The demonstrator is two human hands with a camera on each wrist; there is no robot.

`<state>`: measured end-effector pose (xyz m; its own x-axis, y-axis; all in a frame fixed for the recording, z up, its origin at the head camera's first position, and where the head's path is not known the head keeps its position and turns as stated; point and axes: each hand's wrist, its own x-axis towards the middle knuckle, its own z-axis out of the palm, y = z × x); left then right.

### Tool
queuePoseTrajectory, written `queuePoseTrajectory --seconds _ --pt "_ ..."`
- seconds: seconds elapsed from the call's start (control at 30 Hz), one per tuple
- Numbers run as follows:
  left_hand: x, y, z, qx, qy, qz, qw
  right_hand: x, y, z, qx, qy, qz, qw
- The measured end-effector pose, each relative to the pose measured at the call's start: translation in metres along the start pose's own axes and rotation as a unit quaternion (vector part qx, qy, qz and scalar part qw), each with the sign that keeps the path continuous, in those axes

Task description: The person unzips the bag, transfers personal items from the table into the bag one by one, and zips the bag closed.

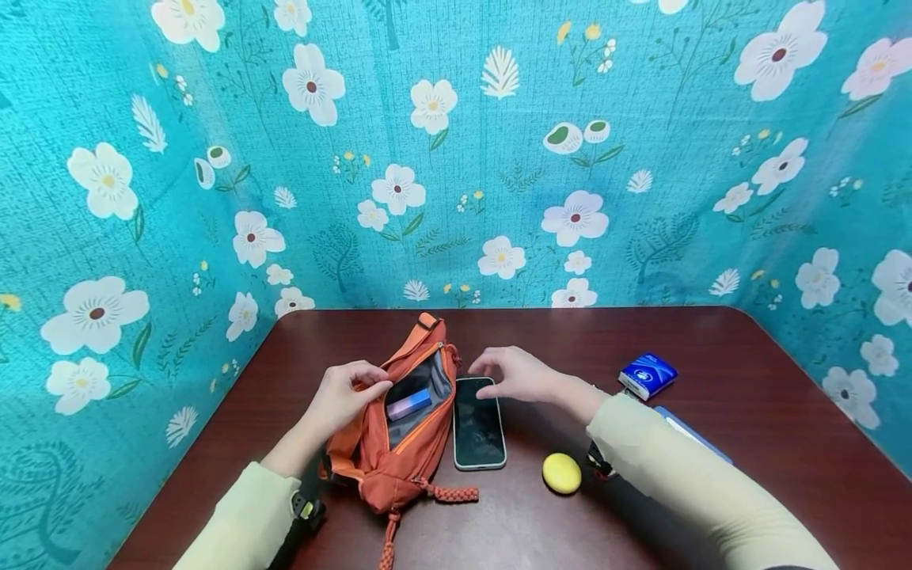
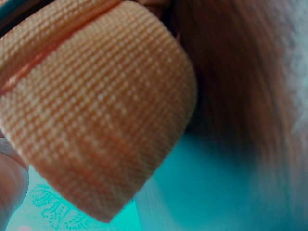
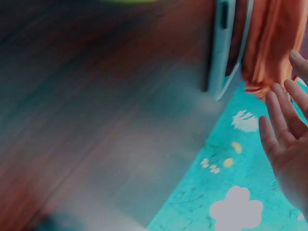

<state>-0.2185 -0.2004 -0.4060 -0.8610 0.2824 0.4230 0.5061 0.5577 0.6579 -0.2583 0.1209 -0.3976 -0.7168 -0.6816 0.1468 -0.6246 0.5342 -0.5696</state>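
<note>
An orange waist bag (image 1: 416, 443) lies unzipped on the table, its grey lining showing. Inside rests a small blue-and-pink rectangular item (image 1: 409, 404). My left hand (image 1: 347, 396) pinches the left edge of the bag's opening between thumb and fingers. Close up in the left wrist view, the orange woven strap (image 2: 101, 106) fills much of the picture. My right hand (image 1: 520, 375) holds nothing; its fingers are loosely bent over the upper end of a phone (image 1: 480, 435) that lies right beside the bag. In the right wrist view those fingers (image 3: 281, 115) show spread near the bag.
A round yellow object (image 1: 562, 473) sits to the right of the phone. Farther right are a blue tissue pack (image 1: 647, 375) and a flat blue-edged item (image 1: 691, 434), partly hidden by my right sleeve. Flowered teal cloth (image 1: 456, 158) walls off the table's back and sides.
</note>
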Motion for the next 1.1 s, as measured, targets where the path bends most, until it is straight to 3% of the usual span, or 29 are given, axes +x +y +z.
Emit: queuePoseTrajectory --seconds 0.17,0.47,0.73,0.93,1.1 --pt "0.000 -0.001 -0.001 -0.003 -0.001 0.004 1.0000 -0.013 0.008 0.000 -0.010 -0.014 0.046 0.999" --pt "0.000 -0.001 -0.001 -0.010 -0.004 0.002 0.9999 -0.014 0.022 0.006 -0.020 -0.034 0.085 0.996" --pt "-0.001 -0.003 0.000 -0.008 0.002 0.006 0.9999 -0.013 0.030 0.015 -0.014 -0.069 0.093 0.993" --pt "0.000 -0.001 -0.001 -0.003 0.000 0.005 1.0000 -0.011 0.033 0.014 -0.007 -0.086 0.086 0.993" --pt "-0.002 -0.001 -0.001 -0.003 -0.002 0.002 1.0000 -0.012 0.034 0.011 0.012 -0.122 0.078 0.989"
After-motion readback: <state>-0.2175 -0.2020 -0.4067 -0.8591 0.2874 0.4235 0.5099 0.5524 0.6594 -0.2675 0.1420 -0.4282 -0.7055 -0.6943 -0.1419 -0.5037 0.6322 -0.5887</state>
